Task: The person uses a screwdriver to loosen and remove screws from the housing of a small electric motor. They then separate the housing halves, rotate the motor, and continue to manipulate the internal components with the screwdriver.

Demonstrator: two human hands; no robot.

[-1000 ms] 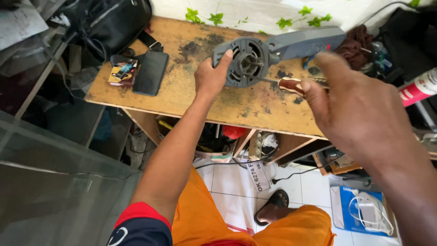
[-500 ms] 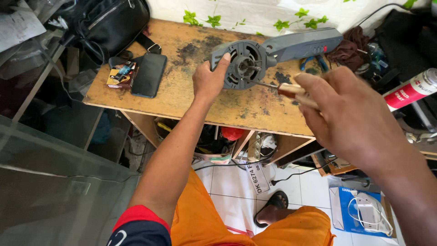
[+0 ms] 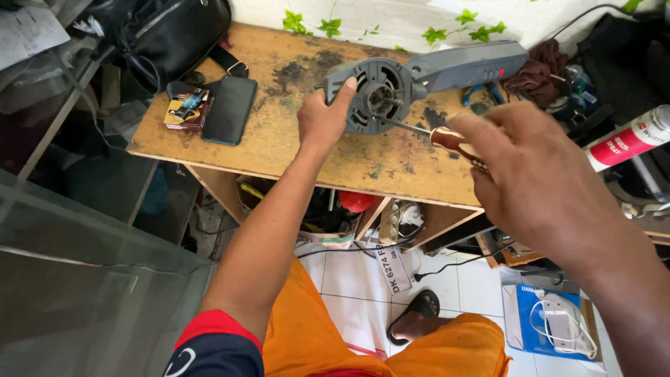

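Note:
A grey power-tool housing (image 3: 426, 78) with a round open end lies on a stained wooden table (image 3: 279, 139). My left hand (image 3: 324, 119) grips the round end's left rim and steadies it. My right hand (image 3: 537, 174) holds a screwdriver (image 3: 447, 139) with a brown and red handle. Its metal shaft points left, and the tip sits at the lower edge of the round opening.
A black phone (image 3: 229, 109) and a small colourful box (image 3: 183, 112) lie on the table's left, behind them a black bag (image 3: 160, 35). A spray can (image 3: 628, 139) lies at the right. Boxes, cables and a sandalled foot (image 3: 417, 322) are on the tiled floor below.
My right hand has brought the screwdriver down and left, so its tip now reaches the round opening. My left hand has kept its grip on the housing.

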